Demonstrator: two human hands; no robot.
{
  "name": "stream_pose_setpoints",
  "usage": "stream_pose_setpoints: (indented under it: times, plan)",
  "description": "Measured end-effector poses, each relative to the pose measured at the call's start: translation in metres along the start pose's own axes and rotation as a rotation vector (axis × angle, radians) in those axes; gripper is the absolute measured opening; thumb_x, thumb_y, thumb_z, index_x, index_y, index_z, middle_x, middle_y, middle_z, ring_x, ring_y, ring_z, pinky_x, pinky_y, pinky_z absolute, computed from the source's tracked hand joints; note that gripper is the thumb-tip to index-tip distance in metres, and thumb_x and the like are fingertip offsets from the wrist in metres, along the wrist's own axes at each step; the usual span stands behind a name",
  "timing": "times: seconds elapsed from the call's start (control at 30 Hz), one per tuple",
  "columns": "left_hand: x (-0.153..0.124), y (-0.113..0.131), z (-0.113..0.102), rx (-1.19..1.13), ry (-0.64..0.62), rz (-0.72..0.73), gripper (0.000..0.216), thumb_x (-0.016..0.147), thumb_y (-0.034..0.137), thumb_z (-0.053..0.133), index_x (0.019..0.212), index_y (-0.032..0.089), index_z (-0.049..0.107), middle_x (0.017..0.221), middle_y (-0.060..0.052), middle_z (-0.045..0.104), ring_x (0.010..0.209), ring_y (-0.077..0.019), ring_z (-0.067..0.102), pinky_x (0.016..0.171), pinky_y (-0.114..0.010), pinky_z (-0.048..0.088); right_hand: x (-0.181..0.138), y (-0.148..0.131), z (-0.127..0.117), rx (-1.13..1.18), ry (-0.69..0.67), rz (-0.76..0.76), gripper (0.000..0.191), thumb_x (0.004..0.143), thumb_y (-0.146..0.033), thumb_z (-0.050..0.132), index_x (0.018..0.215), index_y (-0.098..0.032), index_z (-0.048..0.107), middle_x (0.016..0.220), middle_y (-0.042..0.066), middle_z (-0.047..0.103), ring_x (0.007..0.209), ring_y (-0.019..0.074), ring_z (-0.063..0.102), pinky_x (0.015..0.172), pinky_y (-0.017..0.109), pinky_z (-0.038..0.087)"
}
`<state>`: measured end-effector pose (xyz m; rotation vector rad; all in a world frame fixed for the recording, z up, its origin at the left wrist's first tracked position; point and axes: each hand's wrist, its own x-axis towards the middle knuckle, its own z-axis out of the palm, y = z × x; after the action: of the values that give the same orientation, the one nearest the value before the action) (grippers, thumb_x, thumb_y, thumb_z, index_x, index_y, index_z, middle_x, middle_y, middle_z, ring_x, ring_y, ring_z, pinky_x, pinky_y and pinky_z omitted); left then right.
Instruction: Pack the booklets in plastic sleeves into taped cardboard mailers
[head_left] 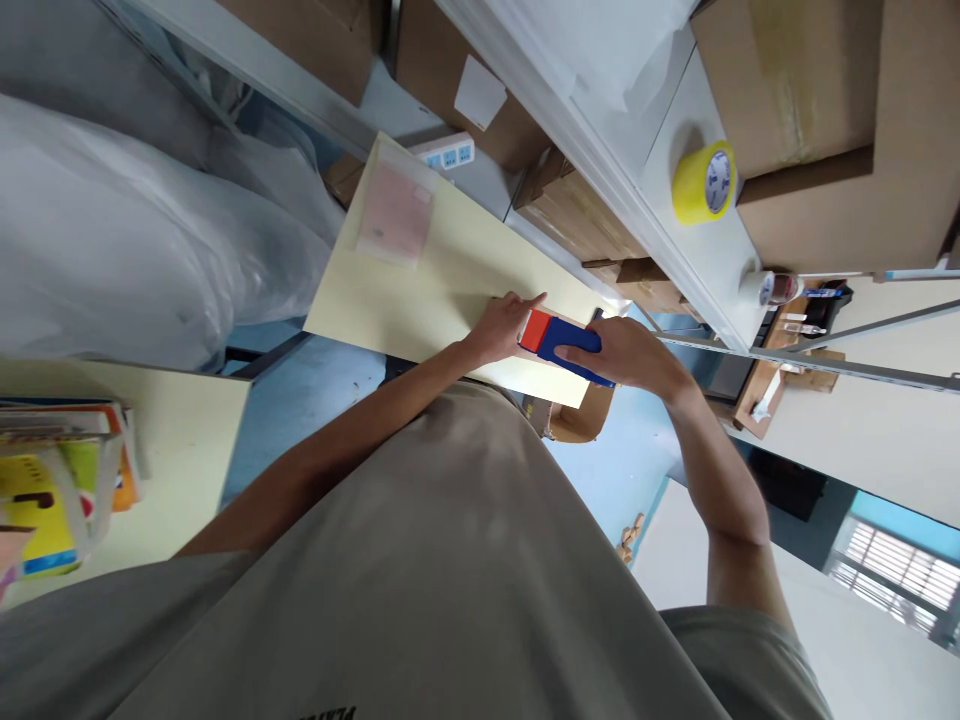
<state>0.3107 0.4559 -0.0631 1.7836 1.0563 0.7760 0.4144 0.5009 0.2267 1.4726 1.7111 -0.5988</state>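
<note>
My right hand [626, 352] is wrapped around a blue-and-red tape dispenser [571, 346], its red end pointing toward my left hand. The dispenser lies over a small brownish flat piece [553, 318], mostly hidden under it and my hands. My left hand [502, 328] rests beside the red end, index finger stretched out and the other fingers partly hidden. Both hands are over the pale yellow tabletop [457, 270]. Farther along the same table lies a pinkish packet in clear plastic [397, 212].
A white power strip [448, 152] sits at the table's back edge, near cardboard boxes [577, 205]. On the shelf above stand a yellow tape roll [703, 183] and a large carton [832, 130]. Bundled books [64, 490] are on another table at left; an open carton [583, 415] is below.
</note>
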Motion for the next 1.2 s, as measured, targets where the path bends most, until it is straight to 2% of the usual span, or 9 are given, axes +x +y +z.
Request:
stream_pose_setpoints:
  times: [0.1, 0.23, 0.43, 0.7, 0.83, 0.9, 1.0, 1.1, 1.2]
  plan:
    - [-0.004, -0.005, 0.002, -0.04, 0.023, -0.032, 0.112, 0.083, 0.039, 0.095, 0.178, 0.012, 0.042, 0.134, -0.021, 0.077, 0.128, -0.0421, 0.065, 0.115, -0.052, 0.05, 0.0, 0.011, 0.002, 0.021, -0.028, -0.002, 0.063, 0.102, -0.082, 0.061, 0.08, -0.023, 0.065, 0.07, 0.006, 0.07, 0.064, 0.0209, 0.066, 0.061, 0.034, 0.038]
    - [-0.007, -0.006, -0.001, -0.069, 0.007, -0.037, 0.1, 0.087, 0.023, 0.084, 0.178, 0.018, 0.044, 0.139, -0.016, 0.08, 0.126, -0.0389, 0.065, 0.116, -0.052, 0.049, 0.0, 0.038, 0.009, 0.037, -0.067, 0.006, 0.062, 0.103, -0.08, 0.062, 0.077, -0.023, 0.066, 0.07, 0.006, 0.073, 0.063, 0.0218, 0.069, 0.06, 0.034, 0.041]
    - [-0.01, -0.005, -0.005, -0.066, -0.036, -0.05, 0.097, 0.089, 0.029, 0.089, 0.176, 0.021, 0.046, 0.139, -0.011, 0.082, 0.127, -0.0366, 0.064, 0.116, -0.049, 0.051, 0.018, 0.078, 0.032, 0.167, -0.201, 0.017, 0.063, 0.103, -0.078, 0.067, 0.073, -0.023, 0.067, 0.072, 0.009, 0.079, 0.062, 0.022, 0.073, 0.061, 0.032, 0.048]
    - [-0.02, 0.008, -0.01, 0.073, -0.066, -0.094, 0.09, 0.088, 0.022, 0.091, 0.17, 0.022, 0.054, 0.146, -0.012, 0.079, 0.135, -0.0383, 0.063, 0.12, -0.054, 0.052, 0.068, 0.103, 0.078, 0.207, -0.186, -0.023, 0.066, 0.099, -0.08, 0.072, 0.072, -0.02, 0.07, 0.073, 0.014, 0.081, 0.061, 0.0229, 0.073, 0.063, 0.035, 0.05]
    - [-0.024, 0.032, -0.004, 0.215, -0.096, -0.088, 0.092, 0.089, 0.036, 0.091, 0.172, 0.019, 0.053, 0.171, -0.02, 0.06, 0.159, -0.0449, 0.051, 0.136, -0.062, 0.039, 0.073, 0.109, 0.087, 0.172, -0.144, -0.072, 0.062, 0.102, -0.078, 0.071, 0.085, -0.018, 0.078, 0.077, 0.015, 0.082, 0.068, 0.0263, 0.077, 0.065, 0.035, 0.05]
    - [-0.023, 0.045, 0.007, 0.308, -0.141, -0.057, 0.115, 0.084, 0.045, 0.096, 0.178, 0.012, 0.04, 0.185, -0.026, 0.038, 0.173, -0.0504, 0.031, 0.143, -0.067, 0.024, 0.074, 0.113, 0.09, 0.131, -0.099, -0.103, 0.057, 0.102, -0.073, 0.073, 0.101, -0.017, 0.082, 0.086, 0.016, 0.085, 0.079, 0.0296, 0.081, 0.068, 0.035, 0.05]
    - [-0.018, 0.055, 0.027, 0.452, -0.217, -0.04, 0.141, 0.078, 0.049, 0.099, 0.183, 0.003, 0.018, 0.19, -0.034, 0.013, 0.179, -0.0547, 0.007, 0.143, -0.076, 0.007, 0.076, 0.12, 0.096, 0.136, -0.043, -0.166, 0.054, 0.102, -0.064, 0.076, 0.129, -0.018, 0.08, 0.106, 0.017, 0.088, 0.096, 0.033, 0.083, 0.072, 0.035, 0.051]
    - [-0.014, 0.055, 0.039, 0.57, -0.244, -0.1, 0.122, 0.09, 0.04, 0.085, 0.183, 0.0, 0.016, 0.189, -0.035, 0.015, 0.18, -0.0509, 0.006, 0.144, -0.075, 0.003, 0.081, 0.126, 0.104, 0.178, -0.017, -0.223, 0.056, 0.104, -0.062, 0.075, 0.141, -0.02, 0.076, 0.122, 0.017, 0.087, 0.108, 0.0343, 0.083, 0.075, 0.034, 0.052]
    - [-0.014, 0.053, 0.042, 0.64, -0.26, -0.149, 0.101, 0.099, 0.032, 0.066, 0.182, -0.003, 0.021, 0.188, -0.034, 0.024, 0.18, -0.0474, 0.011, 0.146, -0.071, 0.007, 0.086, 0.131, 0.111, 0.216, -0.009, -0.248, 0.055, 0.102, -0.063, 0.076, 0.137, -0.02, 0.078, 0.131, 0.017, 0.085, 0.116, 0.035, 0.082, 0.076, 0.033, 0.052]
